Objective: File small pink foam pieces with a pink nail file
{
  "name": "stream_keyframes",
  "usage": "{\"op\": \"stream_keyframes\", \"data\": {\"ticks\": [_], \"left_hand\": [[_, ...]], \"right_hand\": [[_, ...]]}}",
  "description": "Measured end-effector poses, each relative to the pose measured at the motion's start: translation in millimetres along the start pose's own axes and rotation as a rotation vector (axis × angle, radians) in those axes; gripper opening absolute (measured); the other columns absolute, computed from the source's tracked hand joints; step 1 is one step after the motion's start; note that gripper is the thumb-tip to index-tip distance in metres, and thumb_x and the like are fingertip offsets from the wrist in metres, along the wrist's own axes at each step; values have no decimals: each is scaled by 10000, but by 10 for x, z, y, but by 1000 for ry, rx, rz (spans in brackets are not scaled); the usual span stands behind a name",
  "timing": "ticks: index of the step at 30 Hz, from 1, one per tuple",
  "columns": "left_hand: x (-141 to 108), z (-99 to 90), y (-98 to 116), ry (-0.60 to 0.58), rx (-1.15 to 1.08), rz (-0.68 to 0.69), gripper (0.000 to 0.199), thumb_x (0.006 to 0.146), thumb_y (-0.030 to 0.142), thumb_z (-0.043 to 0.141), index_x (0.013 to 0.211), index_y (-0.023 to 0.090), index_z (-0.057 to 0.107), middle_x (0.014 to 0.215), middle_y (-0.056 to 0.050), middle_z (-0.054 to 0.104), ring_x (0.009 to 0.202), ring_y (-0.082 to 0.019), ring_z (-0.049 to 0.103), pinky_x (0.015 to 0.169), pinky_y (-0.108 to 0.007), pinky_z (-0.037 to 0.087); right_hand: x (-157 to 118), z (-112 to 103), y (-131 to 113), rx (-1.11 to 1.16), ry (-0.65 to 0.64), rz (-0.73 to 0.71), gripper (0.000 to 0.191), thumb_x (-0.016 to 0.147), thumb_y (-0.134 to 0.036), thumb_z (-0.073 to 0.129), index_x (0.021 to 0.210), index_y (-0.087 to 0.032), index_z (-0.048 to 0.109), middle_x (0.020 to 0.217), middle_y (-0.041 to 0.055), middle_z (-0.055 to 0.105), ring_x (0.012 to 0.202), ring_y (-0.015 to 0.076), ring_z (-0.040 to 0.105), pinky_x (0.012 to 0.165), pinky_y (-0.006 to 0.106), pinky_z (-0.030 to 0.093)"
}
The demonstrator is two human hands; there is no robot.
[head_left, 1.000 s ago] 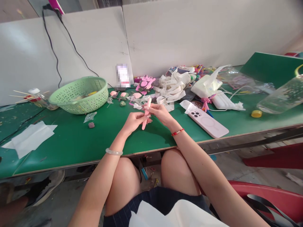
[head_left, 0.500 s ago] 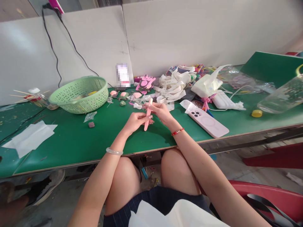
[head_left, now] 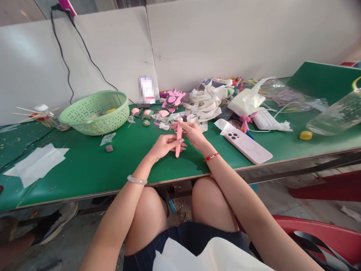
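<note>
Pink strip [head_left: 178, 141] stands nearly upright between both hands, just below the middle of the head view, above the green work mat [head_left: 84, 165]. From my remote station I read its long axis as running away from the wearer, tilted slightly. The left hand [head_left: 166, 146] lies on the image's left, its curled fingers closed narrowly around the strip's lower half. The right hand [head_left: 193, 134] sits higher and to the right, its fingertips [head_left: 180, 126] pinching near the upper end, so it is the nearer hand to that tip. Small pink pieces [head_left: 146, 112] lie just beyond the hands. A light green plastic basket [head_left: 96, 126] sits at upper left, tangled white paper strips [head_left: 204, 101] at upper centre, and a pale pink phone [head_left: 248, 145] at right.
</note>
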State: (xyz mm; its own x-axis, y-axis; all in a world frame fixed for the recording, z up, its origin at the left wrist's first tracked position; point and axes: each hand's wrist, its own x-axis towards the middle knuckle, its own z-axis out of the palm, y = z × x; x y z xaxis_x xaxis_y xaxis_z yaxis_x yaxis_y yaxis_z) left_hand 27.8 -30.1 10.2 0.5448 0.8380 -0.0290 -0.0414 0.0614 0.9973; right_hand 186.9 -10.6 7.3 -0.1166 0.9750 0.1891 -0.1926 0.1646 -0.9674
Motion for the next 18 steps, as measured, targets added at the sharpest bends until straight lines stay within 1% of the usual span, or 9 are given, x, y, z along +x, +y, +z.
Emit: {"op": "stream_keyframes", "data": {"ticks": [3,7,11,15,18], "left_hand": [[-5,-8,5,-33,31,-11,415,690,472,826,896,126,725,879,-146,772,853,-295,746,833,-463,596],[-10,-9,15,-27,49,-17,418,694,470,824,894,118,724,897,-156,773,861,-289,746,806,-425,600],[-21,-3,34,-36,64,-40,452,692,486,820,908,102,720,917,-168,771,862,-289,745,804,-422,598],[-31,4,46,-51,81,-60,481,679,492,828,918,91,712,923,-161,771,869,-276,743,810,-408,598],[-29,7,45,-66,83,-77,514,645,507,843,911,87,712,897,-152,771,853,-274,743,793,-404,602]], "right_hand": [[-5,2,-5,-11,25,-8,456,735,-646,713,668,-196,737,964,85,747,982,235,643,830,328,519],[-7,3,-12,-8,7,-1,459,744,-647,706,677,-194,737,946,93,747,952,232,649,827,339,521],[-7,1,-10,0,30,-12,440,733,-622,731,648,-190,731,902,90,744,980,237,647,865,336,510],[-5,-8,-1,-8,35,-9,462,765,-644,683,706,-191,754,911,78,746,921,216,642,843,330,503],[1,-14,4,0,54,-8,448,743,-637,704,687,-194,746,902,73,749,889,211,638,829,336,499]]}}
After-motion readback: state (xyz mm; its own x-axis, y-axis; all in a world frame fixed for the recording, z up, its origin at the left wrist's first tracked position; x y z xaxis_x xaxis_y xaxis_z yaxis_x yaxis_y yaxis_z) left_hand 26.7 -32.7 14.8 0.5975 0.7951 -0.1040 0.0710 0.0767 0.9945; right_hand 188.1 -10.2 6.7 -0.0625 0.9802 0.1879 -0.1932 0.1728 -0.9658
